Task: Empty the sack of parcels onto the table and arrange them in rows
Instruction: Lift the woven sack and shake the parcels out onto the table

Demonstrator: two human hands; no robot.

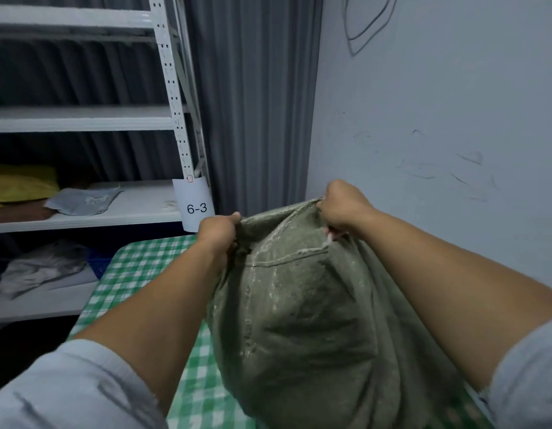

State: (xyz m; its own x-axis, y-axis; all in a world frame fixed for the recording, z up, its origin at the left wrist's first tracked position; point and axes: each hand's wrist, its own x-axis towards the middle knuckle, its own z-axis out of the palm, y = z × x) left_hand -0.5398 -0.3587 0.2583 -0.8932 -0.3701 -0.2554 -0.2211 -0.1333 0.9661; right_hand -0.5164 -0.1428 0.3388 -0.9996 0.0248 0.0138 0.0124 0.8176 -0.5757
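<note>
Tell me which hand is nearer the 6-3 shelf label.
Left. The left hand grips the sack edge just right of the 6-3 label; the right hand grips the sack farther right, toward the wall.

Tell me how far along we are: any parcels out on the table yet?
Early. Done: the sack is up on the checked table. In hand: the left hand and right hand each grip bunched fabric at its far end. Left: the sack looks bulging and no parcels show on the table, so the emptying and all the rows remain.
</note>
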